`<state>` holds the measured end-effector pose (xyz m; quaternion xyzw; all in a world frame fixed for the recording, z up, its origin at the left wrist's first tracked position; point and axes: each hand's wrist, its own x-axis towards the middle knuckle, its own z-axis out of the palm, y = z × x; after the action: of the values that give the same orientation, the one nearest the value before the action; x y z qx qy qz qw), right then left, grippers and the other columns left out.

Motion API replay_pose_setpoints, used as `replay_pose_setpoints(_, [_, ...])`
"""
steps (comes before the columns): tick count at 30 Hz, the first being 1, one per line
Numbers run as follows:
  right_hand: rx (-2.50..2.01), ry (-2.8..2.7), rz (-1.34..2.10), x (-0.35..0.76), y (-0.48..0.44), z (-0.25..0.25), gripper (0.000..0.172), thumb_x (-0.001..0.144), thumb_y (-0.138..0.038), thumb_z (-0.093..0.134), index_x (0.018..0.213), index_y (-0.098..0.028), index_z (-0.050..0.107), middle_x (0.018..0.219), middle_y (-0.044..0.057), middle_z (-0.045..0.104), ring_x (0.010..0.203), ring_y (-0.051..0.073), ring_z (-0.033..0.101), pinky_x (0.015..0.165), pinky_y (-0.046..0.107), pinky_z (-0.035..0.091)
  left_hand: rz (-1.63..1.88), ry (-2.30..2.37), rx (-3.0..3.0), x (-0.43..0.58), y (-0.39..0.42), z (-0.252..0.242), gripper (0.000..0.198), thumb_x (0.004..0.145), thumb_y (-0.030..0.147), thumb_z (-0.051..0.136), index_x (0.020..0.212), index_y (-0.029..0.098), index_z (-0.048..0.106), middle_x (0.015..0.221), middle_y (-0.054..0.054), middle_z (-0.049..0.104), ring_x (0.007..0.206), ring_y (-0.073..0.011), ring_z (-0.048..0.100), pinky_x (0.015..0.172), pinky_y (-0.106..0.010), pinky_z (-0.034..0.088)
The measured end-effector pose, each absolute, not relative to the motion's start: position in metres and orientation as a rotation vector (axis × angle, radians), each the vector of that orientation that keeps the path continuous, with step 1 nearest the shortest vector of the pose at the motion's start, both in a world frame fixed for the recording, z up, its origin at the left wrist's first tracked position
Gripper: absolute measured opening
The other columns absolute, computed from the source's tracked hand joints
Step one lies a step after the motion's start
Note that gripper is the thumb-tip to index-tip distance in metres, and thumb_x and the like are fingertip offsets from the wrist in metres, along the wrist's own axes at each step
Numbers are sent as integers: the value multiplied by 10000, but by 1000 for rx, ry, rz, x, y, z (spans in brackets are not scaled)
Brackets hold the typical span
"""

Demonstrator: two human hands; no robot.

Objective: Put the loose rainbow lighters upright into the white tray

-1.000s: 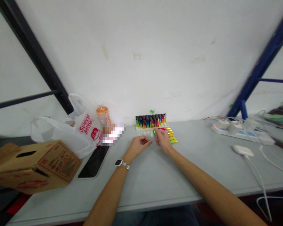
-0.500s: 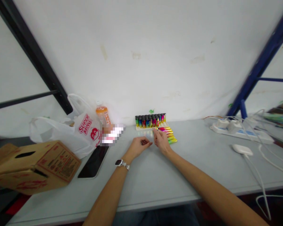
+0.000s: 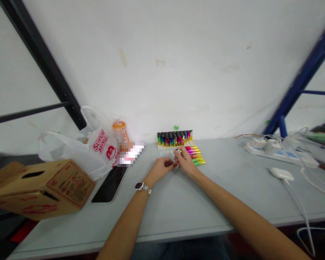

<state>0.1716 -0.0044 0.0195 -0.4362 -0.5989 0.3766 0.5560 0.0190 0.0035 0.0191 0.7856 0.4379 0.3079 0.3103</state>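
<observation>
- Rainbow-tinted metal lighter (image 3: 179,151), pinched in the closed fingertips of the right hand (image 3: 186,163), just above the grey table (image 3: 178,206).
- The left hand (image 3: 162,168) curls loosely beside it, seemingly touching the right; I cannot tell whether it holds anything.
- Loose lighters (image 3: 196,156) lie just beside them, in front of the tray of upright lighters (image 3: 174,138).
- A phone (image 3: 109,184) and a cardboard box (image 3: 40,187) sit well to the left.

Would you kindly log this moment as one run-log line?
right hand: pinches a lighter | left hand: curled beside it, contents unclear | lighter tray: against wall | loose lighters: lying beside tray
</observation>
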Motion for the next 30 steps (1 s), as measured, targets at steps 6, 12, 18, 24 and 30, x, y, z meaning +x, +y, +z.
replay_pose_setpoints(6, [-1027, -1754, 500, 170, 21, 50, 202, 825, -390, 614, 822, -188, 626, 796, 17, 605, 729, 153, 544, 687, 272, 423, 771, 1197, 2081, 20, 5, 15, 347, 808, 445, 573, 774, 128, 711, 663, -26, 658, 611, -147, 545, 570, -245, 378])
replay_pose_setpoints(12, [-1042, -1896, 363, 147, 75, 68, 204, 777, -233, 639, 970, -170, 624, 760, -9, 623, 652, 126, 535, 656, 241, 408, 796, 1192, 2105, 20, 5, 10, 321, 815, 434, 579, 772, 143, 708, 657, -15, 631, 605, -133, 519, 562, -237, 358])
replay_pose_setpoints(18, [-1039, -2004, 222, 129, 113, 57, 69, 779, -181, 604, 847, -172, 608, 687, -20, 607, 639, 121, 534, 644, 221, 378, 774, 1191, 2108, 19, 5, 11, 326, 828, 428, 573, 791, 138, 716, 675, -23, 652, 610, -134, 530, 575, -236, 354])
replay_pose_setpoints(24, [-1129, -2062, 161, 125, 122, 60, 31, 766, -141, 612, 783, -166, 620, 662, -16, 595, 646, 126, 534, 643, 220, 371, 783, 1206, 2125, 19, 5, 8, 329, 832, 440, 578, 806, 149, 729, 703, -27, 677, 643, -142, 546, 592, -239, 355])
replay_pose_setpoints(30, [-1373, -2173, -66, 129, 103, 77, 192, 883, -313, 553, 929, -204, 704, 1052, 82, 596, 847, 176, 597, 721, 266, 444, 774, 1200, 2115, 19, 5, 10, 342, 830, 453, 576, 790, 147, 725, 687, -18, 667, 625, -135, 533, 584, -241, 353])
